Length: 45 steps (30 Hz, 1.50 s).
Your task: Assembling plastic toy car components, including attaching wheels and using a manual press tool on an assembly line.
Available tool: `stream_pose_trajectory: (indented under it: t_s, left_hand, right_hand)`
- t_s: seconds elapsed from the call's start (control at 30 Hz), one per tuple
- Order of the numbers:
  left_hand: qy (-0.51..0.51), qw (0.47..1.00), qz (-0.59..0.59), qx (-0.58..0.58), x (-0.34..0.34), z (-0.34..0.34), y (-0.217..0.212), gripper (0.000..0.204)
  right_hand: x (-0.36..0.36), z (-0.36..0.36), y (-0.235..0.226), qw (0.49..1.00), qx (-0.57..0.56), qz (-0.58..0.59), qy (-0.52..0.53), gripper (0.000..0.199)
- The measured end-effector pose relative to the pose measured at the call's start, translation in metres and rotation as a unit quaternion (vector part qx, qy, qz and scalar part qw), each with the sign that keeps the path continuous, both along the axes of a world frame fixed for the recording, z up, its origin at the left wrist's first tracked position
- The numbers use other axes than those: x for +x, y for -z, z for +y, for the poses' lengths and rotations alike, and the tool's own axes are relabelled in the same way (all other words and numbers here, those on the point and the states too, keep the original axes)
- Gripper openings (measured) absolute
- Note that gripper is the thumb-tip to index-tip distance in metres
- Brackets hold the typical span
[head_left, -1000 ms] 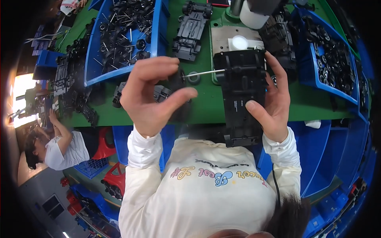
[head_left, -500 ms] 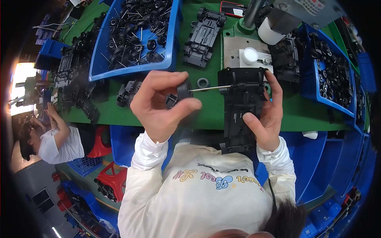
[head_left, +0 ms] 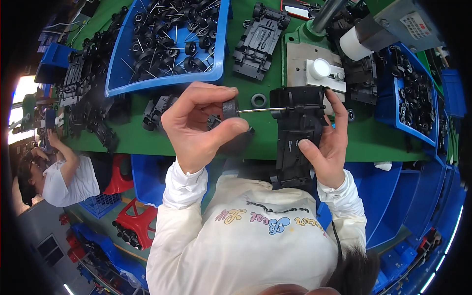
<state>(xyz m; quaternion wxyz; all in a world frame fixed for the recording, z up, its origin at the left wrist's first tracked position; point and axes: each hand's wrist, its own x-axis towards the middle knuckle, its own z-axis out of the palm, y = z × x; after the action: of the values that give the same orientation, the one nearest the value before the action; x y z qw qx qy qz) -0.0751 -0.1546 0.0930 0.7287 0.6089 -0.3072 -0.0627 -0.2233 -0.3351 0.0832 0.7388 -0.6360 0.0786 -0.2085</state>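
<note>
Fitting of an axle, viewed from above; all pos. are being given rel. to the black chassis (head_left: 290,147). The chassis is being held ridged face up, its nr end reaching past the nr edge of the green desk (head_left: 376,137). R hand (head_left: 328,158) is pinching it along the right side, thumb on the ridged face, fingers round the edge. L hand (head_left: 191,128), left of the chassis, is closing its grip about a black wheel (head_left: 229,108); exact thumb contact can't be told. A metal axle (head_left: 263,110) is running from the wheel to the chassis's left side, nr its far end, w/ a bare length showing btwn.

Step (judged): the axle is prob. being fed crosswise through the chassis. The next move is calling for a straight push rightward, axle in line, R hand bracing; any tilt is risking a jam.

Edges/room: left of the chassis, just beyond the axle, a loose tyre (head_left: 258,101) is lying. Farther left, a blue wheel bin (head_left: 162,84) is standing w/ its nr rim just beyond L hand. Directly beyond the chassis, a press plate (head_left: 296,73) is limiting forward travel; a second chassis (head_left: 258,44) is lying beyond-left. To the right, btwn R hand and a blue parts bin (head_left: 410,130), open desk is showing.
</note>
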Motion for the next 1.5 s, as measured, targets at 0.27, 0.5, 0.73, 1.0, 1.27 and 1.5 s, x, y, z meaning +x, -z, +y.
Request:
stream_pose_trajectory:
  t_s: [0.27,0.5,0.73,1.0,1.27,1.5]
  left_hand:
    - [0.035,0.954,0.295,0.050,0.009,0.005,-0.004,0.023]
    - [-0.002,0.998,0.064,-0.013,0.000,0.005,0.006,0.047]
    - [0.033,0.998,0.044,0.024,-0.012,0.002,0.014,0.044]
    - [-0.055,0.991,-0.011,0.120,-0.030,-0.023,0.015,0.047]
    - [0.040,0.978,0.203,-0.042,-0.036,-0.055,0.006,0.071]
    - [-0.013,0.973,0.230,-0.025,-0.029,-0.049,0.002,0.076]
  right_hand:
    - [0.003,0.005,0.006,0.995,-0.095,-0.010,0.024,0.087]
    - [0.006,0.008,0.004,1.000,0.011,0.018,-0.022,0.094]
    - [0.004,0.022,0.000,0.995,0.008,0.039,-0.091,0.092]
    - [0.023,0.016,-0.002,0.999,0.011,0.036,-0.029,0.087]
    - [0.027,-0.012,-0.004,0.998,0.013,0.004,-0.068,0.096]
    - [-0.033,-0.131,-0.050,0.932,-0.339,0.031,0.125,0.038]
